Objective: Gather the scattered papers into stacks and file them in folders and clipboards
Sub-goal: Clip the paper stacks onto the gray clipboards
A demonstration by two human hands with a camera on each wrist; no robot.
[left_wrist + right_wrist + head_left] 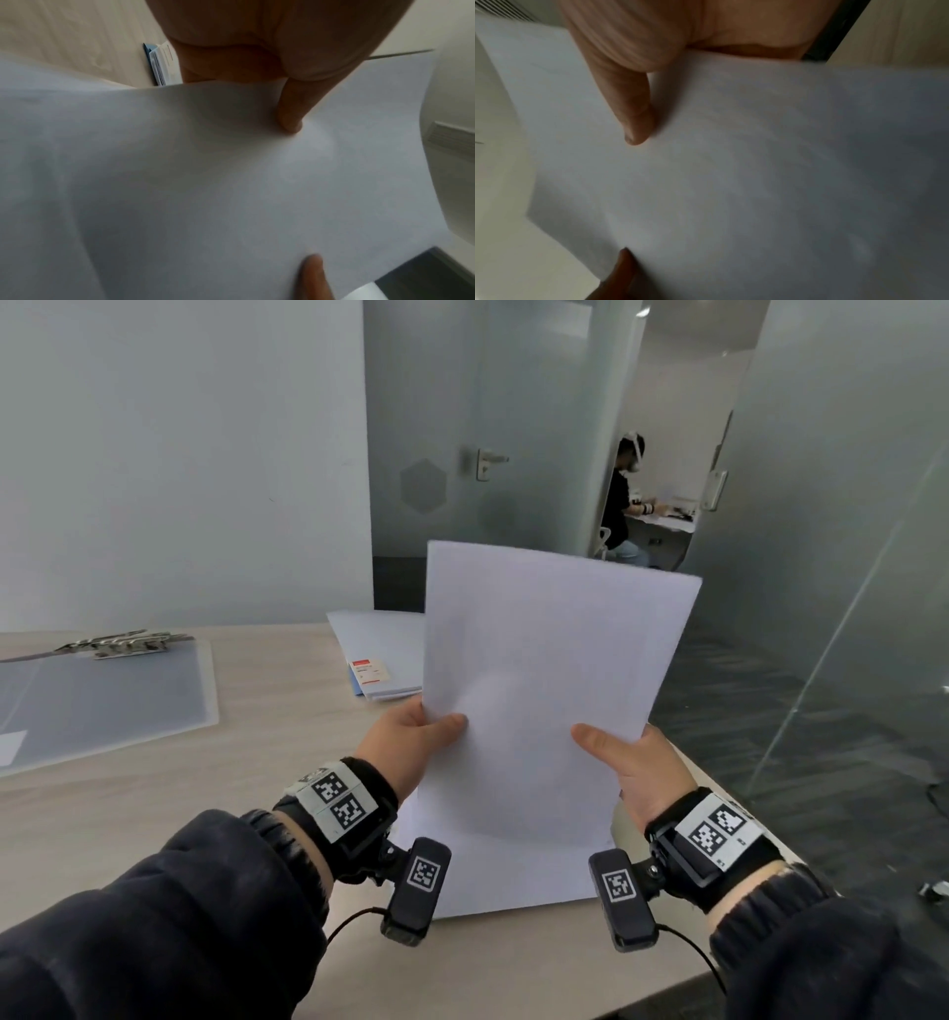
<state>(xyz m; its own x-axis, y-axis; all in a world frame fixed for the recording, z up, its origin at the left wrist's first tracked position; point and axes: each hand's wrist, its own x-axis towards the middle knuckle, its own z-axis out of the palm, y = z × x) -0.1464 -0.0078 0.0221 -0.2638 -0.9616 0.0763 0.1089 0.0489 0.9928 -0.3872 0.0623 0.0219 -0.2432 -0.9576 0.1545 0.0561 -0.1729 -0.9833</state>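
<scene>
Holding one paper stack [544,690] upright | left hand [411,742] pinching it | right hand [631,767] pinching it | one clipboard [102,695] at table's left edge | one folder [375,654] at far edge

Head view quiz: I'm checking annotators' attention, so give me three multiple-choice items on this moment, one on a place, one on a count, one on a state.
1. Where does the translucent plastic clipboard with a metal clip lie?
A. On the table, left of the hands
B. Under the held sheets
C. On the floor

2. How many hands hold the white paper sheets?
A. None
B. One
C. Two

3. How are the held sheets?
A. Lying flat on the table
B. Raised, top edge up
C. Crumpled into a ball

Answers:
1 A: the clipboard rests on the beige table, far left.
2 C: the left hand and the right hand each pinch a side of the paper sheets, thumbs on the front.
3 B: the sheets stand up above another white sheet lying on the table.
</scene>
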